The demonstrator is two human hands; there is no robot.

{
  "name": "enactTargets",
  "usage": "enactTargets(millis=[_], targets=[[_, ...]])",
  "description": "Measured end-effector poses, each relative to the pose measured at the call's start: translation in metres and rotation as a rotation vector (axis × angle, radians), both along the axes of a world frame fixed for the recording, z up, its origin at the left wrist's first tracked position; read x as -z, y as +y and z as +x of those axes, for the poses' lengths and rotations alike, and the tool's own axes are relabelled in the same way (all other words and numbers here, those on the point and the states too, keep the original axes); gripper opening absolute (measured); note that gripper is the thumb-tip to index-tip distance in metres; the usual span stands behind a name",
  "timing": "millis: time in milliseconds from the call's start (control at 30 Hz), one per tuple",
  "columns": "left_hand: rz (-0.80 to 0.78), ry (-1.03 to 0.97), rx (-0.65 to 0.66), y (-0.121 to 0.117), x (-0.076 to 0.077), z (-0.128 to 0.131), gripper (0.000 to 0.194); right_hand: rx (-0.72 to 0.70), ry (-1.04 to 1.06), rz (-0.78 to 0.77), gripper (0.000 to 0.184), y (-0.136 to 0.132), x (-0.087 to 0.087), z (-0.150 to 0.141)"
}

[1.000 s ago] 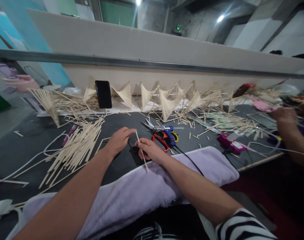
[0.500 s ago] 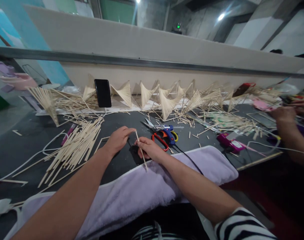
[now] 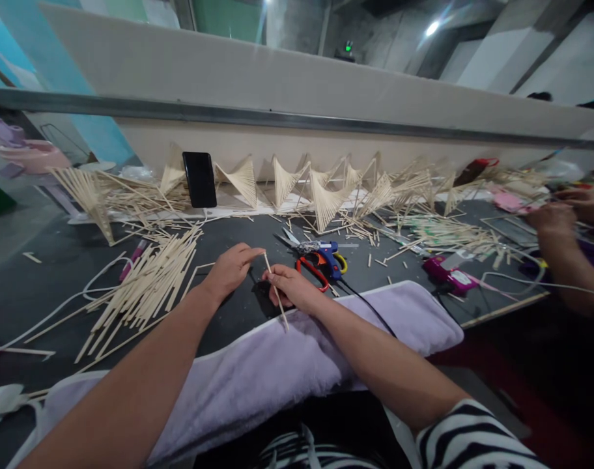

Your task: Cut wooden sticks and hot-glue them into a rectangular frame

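A thin wooden stick (image 3: 280,306) slants down toward me, its lower end over the lilac towel (image 3: 297,365). My right hand (image 3: 290,286) is closed round it, thumb across its middle. At its top end my left hand (image 3: 233,267) pinches with thumb and fingertips; whether a second stick meets it there is hidden. Just right of my hands lie scissors (image 3: 311,273) with red handles and a blue glue gun (image 3: 332,260) with a black cord. Left of my left hand a large heap of loose sticks (image 3: 148,286) covers the dark table (image 3: 228,332).
Twisted stick models (image 3: 326,202) line the back of the table beside an upright black phone (image 3: 200,180). A magenta glue gun (image 3: 448,275) rests at the right, near another person's hands (image 3: 555,221). A white cable (image 3: 89,280) crosses the left side.
The view has shifted very slightly. Both hands keep the same hold on the stick, with almost no visible movement.
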State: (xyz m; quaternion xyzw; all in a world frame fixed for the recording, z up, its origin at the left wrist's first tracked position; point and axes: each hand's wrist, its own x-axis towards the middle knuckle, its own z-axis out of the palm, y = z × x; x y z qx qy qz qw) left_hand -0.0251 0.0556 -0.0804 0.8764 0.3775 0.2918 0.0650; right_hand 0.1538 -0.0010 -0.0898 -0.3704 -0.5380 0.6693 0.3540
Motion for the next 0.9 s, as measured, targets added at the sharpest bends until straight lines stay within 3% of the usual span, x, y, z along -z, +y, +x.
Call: enactTargets(millis=[267,900], targets=[[0.002,0.014,-0.016,-0.0007,-0.0020,0.0010,0.037,0.009,-0.038,-0.037,0.019,-0.0025,-0.0089,-0.0013],[-0.010,0.020,-0.010,-0.0009,-0.0055,0.0028,0.038,0.023,-0.027,0.000,0.022,-0.0013,-0.0027,-0.0006]])
